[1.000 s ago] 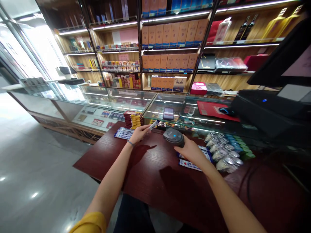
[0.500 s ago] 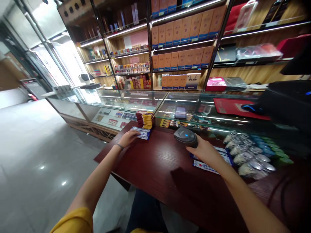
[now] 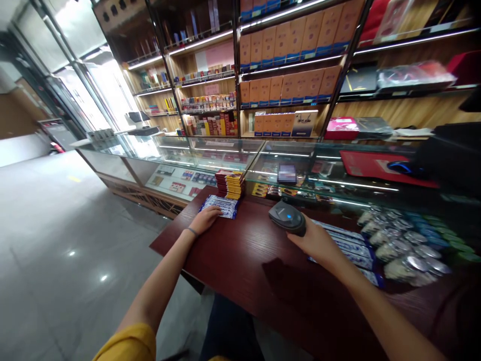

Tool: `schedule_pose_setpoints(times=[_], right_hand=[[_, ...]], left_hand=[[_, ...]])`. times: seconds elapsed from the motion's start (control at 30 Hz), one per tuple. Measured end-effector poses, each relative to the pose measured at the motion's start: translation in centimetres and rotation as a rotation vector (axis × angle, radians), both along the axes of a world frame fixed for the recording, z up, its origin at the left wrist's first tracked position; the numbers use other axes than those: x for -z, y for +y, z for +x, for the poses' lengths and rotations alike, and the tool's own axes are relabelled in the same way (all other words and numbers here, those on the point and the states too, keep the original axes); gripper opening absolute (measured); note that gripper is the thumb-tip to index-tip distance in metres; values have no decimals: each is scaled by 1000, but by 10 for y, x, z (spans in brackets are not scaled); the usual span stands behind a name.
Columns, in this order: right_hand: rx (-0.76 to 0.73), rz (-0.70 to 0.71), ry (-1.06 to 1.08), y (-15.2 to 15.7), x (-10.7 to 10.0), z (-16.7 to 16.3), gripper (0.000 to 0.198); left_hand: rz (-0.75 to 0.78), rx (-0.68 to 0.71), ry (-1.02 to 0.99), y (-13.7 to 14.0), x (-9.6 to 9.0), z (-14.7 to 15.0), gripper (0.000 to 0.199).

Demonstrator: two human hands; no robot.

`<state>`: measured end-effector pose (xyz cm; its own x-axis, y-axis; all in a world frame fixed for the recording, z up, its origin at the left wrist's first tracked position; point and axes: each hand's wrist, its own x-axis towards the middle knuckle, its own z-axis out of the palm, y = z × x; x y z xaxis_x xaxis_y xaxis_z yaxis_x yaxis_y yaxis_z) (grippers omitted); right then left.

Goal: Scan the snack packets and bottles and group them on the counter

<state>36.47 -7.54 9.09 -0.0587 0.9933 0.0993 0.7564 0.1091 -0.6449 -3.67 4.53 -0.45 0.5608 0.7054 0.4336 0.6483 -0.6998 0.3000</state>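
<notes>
My right hand [image 3: 315, 243] is wrapped round the handle of a dark grey barcode scanner [image 3: 287, 217], held above the brown table with its head pointing left. A small blue light shows on top of it. At the table's far left, my left hand [image 3: 206, 219] rests with outstretched fingers on the near edge of a row of blue-and-white packets [image 3: 224, 206]. Just behind that row rises a stack of red and yellow packets [image 3: 230, 184]. More long blue-and-white packets [image 3: 351, 245] lie to the right, partly hidden by my right hand and forearm.
Several silver-topped clear containers [image 3: 402, 245] stand at the table's right, with blue and green ones beyond. A glass display counter [image 3: 210, 159] borders the far side. On it lies a red mat [image 3: 370, 168] with a mouse. Stocked shelves [image 3: 285, 105] line the wall.
My left hand has drawn back a little towards me, uncovering more of the packets. The scanner stays in my right hand at nearly the same spot, while the view has shifted slightly.
</notes>
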Motion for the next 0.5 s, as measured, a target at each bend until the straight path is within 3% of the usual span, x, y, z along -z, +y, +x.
schedule_pose_setpoints(times=[0.27, 0.5], right_hand=[[-37, -38, -19, 0, 5, -13, 53], [11, 74, 24, 4, -3, 5, 58]], left_hand=[[48, -7, 16, -3, -1, 4, 27], [122, -22, 45, -10, -16, 29, 35]])
